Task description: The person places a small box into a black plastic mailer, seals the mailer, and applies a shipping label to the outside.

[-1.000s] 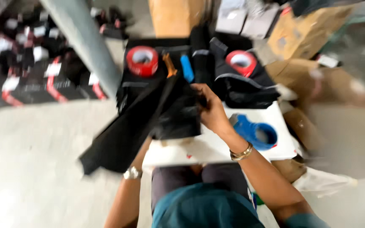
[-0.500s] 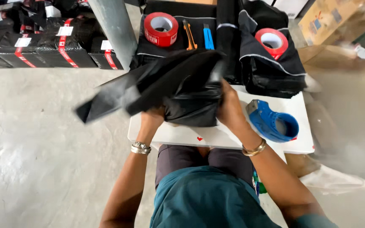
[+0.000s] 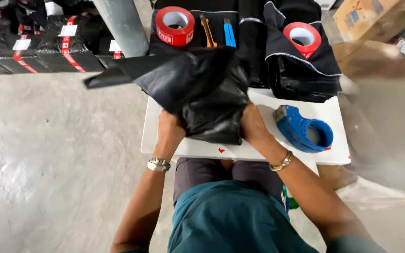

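A black plastic bag (image 3: 198,91), bulging with something inside, rests on a small white table (image 3: 333,117) over my lap. My left hand (image 3: 170,131) grips the bag's lower left side. Against its right side presses my right hand (image 3: 253,125), fingers curled on the plastic. The bag's loose end trails up and to the left, off the table. A blue tape dispenser (image 3: 303,129) lies just right of my right hand.
Two red tape rolls (image 3: 175,26) (image 3: 302,38) sit on stacked black bags at the back, with an orange cutter (image 3: 206,30) and a blue cutter (image 3: 229,33) between them. Taped black parcels (image 3: 38,49) lie on the floor at left. A grey post (image 3: 120,26) stands behind. Cardboard boxes (image 3: 362,16) at right.
My right hand came down from the top of the bag to its right side, and my left hand rose to grip its left side. The bag now sits bunched on the table.
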